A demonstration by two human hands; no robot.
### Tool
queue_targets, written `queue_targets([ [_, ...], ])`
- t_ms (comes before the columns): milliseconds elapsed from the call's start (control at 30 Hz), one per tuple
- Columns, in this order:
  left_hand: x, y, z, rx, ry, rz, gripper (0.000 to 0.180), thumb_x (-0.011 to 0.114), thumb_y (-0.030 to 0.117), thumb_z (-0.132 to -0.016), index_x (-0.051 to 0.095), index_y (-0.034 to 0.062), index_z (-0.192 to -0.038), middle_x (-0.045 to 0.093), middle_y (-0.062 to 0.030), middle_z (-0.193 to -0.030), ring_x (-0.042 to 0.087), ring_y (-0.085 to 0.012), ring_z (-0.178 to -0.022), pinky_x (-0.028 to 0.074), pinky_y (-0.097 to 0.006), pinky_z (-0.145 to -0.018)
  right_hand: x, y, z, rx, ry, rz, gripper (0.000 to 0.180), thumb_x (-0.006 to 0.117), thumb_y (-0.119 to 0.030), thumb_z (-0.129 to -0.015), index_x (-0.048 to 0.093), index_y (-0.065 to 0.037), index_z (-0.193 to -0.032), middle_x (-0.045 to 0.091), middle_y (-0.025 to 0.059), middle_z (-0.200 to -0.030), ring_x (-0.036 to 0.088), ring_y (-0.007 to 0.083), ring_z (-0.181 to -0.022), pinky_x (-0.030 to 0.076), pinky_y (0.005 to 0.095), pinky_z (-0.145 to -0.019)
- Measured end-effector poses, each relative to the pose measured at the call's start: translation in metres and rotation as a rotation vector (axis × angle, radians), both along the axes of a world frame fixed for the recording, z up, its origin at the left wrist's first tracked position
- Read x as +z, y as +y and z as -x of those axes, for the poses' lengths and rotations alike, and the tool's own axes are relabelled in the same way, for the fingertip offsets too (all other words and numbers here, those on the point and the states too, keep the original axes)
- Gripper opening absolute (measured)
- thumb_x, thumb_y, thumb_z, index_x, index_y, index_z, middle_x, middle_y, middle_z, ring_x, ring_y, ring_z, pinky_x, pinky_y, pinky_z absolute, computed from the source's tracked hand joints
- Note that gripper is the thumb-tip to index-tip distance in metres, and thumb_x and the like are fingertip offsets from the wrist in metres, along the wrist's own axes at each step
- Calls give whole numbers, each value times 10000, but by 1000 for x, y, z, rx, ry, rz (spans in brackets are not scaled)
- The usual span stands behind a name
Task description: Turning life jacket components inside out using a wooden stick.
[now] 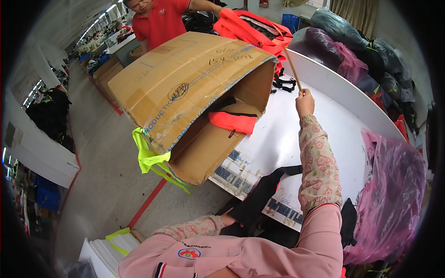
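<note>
My right hand [304, 103] is stretched forward over the white table and closed around a thin wooden stick [293, 69]. The stick's far end overlaps a bright red-orange bag [250, 30], which a co-worker's outstretched arm reaches. Low in front of me, my left hand [227, 218] grips a long black fabric piece [259, 197] at its lower end; the fabric partly hides the fingers. A big cardboard carton [185, 78] lies tilted on its side at the table's left, its mouth toward me. A red fabric piece with black trim [234, 122] shows in the mouth.
Neon yellow strips [150, 155] hang from the carton's near corner. Black straps [283, 83] lie on the white table [320, 139], bordered by a raised rim. Pink plastic wrap [389, 199] drapes its right side. Bagged bundles [338, 32] are piled behind; a co-worker [160, 23] stands beyond the carton.
</note>
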State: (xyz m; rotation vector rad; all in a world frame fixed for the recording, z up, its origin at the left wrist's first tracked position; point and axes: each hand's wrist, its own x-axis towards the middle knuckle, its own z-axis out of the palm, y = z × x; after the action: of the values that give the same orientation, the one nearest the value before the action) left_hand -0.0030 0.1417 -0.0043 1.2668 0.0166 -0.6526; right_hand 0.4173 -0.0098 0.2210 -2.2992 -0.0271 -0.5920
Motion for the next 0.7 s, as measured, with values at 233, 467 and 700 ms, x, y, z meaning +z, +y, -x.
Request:
queue_targets([
  [233, 12, -4, -4, 4, -42, -79, 101, 576, 85, -719, 645, 30, -768, 634, -68, -741, 591, -175, -751, 461, -324, -721, 14, 0, 0, 20, -134, -80, 190, 491, -204, -867, 564, -72, -983, 634, 174, -792, 612, 351, -764, 471, 429, -662],
  [467, -8, -1, -2, -72, -353, -185, 195, 445, 94, -856, 589, 39, -976, 637, -96, -748, 606, -187, -685, 457, -289, -671, 32, 12, 5, 130, -335, 42, 166, 498, -207, -874, 560, -125, -1004, 633, 136, -752, 613, 328, -699, 469, 415, -599],
  [700, -53, -3, 2, -2, -220, -158, 177, 453, 145, -880, 587, 57, -956, 629, -67, -734, 597, -181, -668, 443, -274, -657, 51, 12, 0, 121, -336, 242, 181, 502, -224, -863, 576, -162, -1016, 636, 132, -791, 609, 335, -728, 470, 431, -619],
])
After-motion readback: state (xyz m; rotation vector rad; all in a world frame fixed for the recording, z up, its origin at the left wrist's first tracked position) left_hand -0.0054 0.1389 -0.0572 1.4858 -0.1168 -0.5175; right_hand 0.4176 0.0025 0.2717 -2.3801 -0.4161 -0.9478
